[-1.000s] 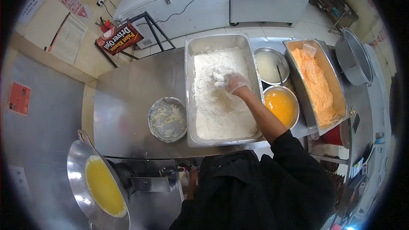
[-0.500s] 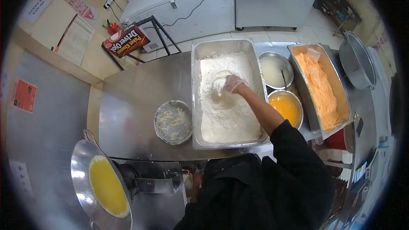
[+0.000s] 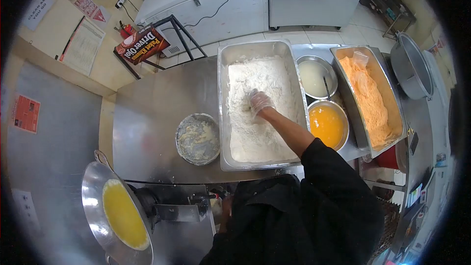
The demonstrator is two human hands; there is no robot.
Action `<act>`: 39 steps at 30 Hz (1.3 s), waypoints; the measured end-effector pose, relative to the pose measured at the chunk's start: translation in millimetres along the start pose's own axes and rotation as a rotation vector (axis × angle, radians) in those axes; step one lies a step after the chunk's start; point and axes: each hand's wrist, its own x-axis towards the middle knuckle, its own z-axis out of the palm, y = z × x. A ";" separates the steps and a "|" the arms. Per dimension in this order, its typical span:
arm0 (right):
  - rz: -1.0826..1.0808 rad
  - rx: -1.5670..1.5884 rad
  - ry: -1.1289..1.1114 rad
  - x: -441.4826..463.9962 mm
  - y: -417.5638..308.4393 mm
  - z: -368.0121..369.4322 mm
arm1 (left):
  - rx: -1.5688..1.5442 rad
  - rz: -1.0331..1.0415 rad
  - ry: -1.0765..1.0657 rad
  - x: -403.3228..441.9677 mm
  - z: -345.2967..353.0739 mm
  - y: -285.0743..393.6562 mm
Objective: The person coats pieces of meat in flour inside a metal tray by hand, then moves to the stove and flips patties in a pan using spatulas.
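Note:
My right hand (image 3: 260,101), in a clear plastic glove, presses down into the white flour (image 3: 262,140) in a deep steel pan (image 3: 223,118). Its fingers look curled. Flour and the glove hide whatever may be in them. Part of my left hand (image 3: 226,210) shows low beside the black apron, near the burner fittings; its fingers are hidden. Right of the pan stand a bowl of cloudy pale liquid (image 3: 311,78) with a dark handle in it and a bowl of orange-yellow liquid (image 3: 326,123). A flour-crusted round bowl (image 3: 198,139) sits to the left.
A wok (image 3: 93,201) of yellow oil stands on the burner at lower left. At right is a long steel pan (image 3: 363,122) of orange powder with a clear bag. Beyond it sits a large grey pot (image 3: 412,68). A white chest freezer (image 3: 216,5) stands behind the steel table (image 3: 147,118).
My right hand has turned and gone down into the flour, slightly left of where it was. The loose white flour beside its fingers no longer shows. The view has shifted slightly.

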 end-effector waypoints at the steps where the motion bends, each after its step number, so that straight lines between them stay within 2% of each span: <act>1: -0.002 -0.003 0.003 0.2 9.8 -2.1 | -0.001 0.003 0.002 2.4 -0.5 -0.9; 3: -0.337 0.078 0.005 3.7 28.2 -6.5 | -0.007 0.005 0.008 2.3 0.4 -1.2; 5: -0.333 0.187 -0.054 -19.3 23.5 -56.1 | -0.013 0.007 0.010 1.5 1.2 -2.4; 7: -0.319 0.298 -0.117 -28.1 26.2 -60.5 | -0.022 -0.003 0.012 -0.7 3.4 -7.7; 8: -0.231 0.210 -0.215 -25.4 29.6 -48.4 | -0.025 -0.003 0.011 -0.6 3.5 -9.2; 11: -0.304 -0.215 -0.077 -64.7 21.2 -28.7 | -0.024 -0.002 0.008 1.5 2.9 -9.8; 13: -0.220 -0.248 0.061 -87.7 6.2 -32.5 | -0.026 -0.002 0.006 2.4 3.3 -7.2; 14: -0.266 -0.485 0.304 -58.3 26.7 28.1 | -0.029 0.002 0.007 2.7 3.7 -6.9; 15: -0.265 -0.483 0.305 -50.2 32.4 17.4 | -0.032 0.004 0.008 3.4 2.5 -7.7; 17: -0.041 0.308 -0.221 -26.0 41.6 -17.4 | -0.032 0.011 0.011 5.7 2.0 -8.9; 18: -0.190 0.083 -0.069 -7.2 50.4 -2.4 | -0.033 0.012 0.014 6.5 0.5 -8.7; 19: -0.196 0.081 -0.064 -2.1 45.5 -23.6 | -0.036 0.013 0.016 6.3 0.0 -7.4; 21: -0.196 -0.091 -0.282 -2.5 23.0 -87.4 | -0.041 0.013 0.020 6.2 0.9 -7.2; 22: -0.241 -0.190 -0.486 14.6 15.2 -98.2 | -0.042 0.010 0.022 3.9 0.8 -7.2; 23: -0.246 -0.184 -0.487 22.6 7.3 -103.7 | -0.043 0.007 0.024 1.5 0.5 -7.9; 25: -0.186 -0.167 -0.276 32.9 -5.8 -112.4 | -0.046 0.006 0.027 -1.1 0.1 -7.0; 26: -0.189 -0.087 -0.273 37.5 -13.4 -112.0 | -0.046 0.007 0.023 -2.4 0.5 -6.7; 27: -0.186 -0.081 -0.267 40.2 -12.0 -93.5 | -0.044 0.010 0.023 -3.1 0.2 -5.8; 29: -0.339 -0.262 -0.099 50.0 -9.0 -21.8 | -0.045 0.012 0.024 -5.0 1.0 -3.9; 30: -0.354 -0.347 0.130 37.6 -12.2 -7.1 | -0.047 0.011 0.026 -5.4 0.1 -3.0; 31: -0.359 -0.344 0.132 42.3 -16.2 -3.1 | -0.052 0.007 0.026 -6.8 0.3 -4.3; 33: -0.345 -0.146 -0.047 43.1 -12.3 8.0 | -0.060 0.001 0.026 -9.0 4.6 -10.1; 34: -0.382 -0.120 0.063 40.7 -4.7 12.6 | -0.062 0.003 0.026 -9.9 5.6 -10.0; 35: -0.387 -0.127 0.062 33.6 -5.7 -7.7 | -0.062 0.001 0.031 -8.5 6.2 -10.9; 37: -0.236 -0.099 -0.061 21.4 -7.2 -46.4 | -0.065 -0.001 0.037 -8.3 6.5 -13.2; 38: -0.170 0.069 -0.137 28.4 2.2 -46.9 | -0.064 -0.004 0.037 -7.9 7.1 -14.4; 39: -0.169 0.064 -0.142 31.3 16.2 -47.2 | -0.065 -0.005 0.037 -6.2 7.6 -15.0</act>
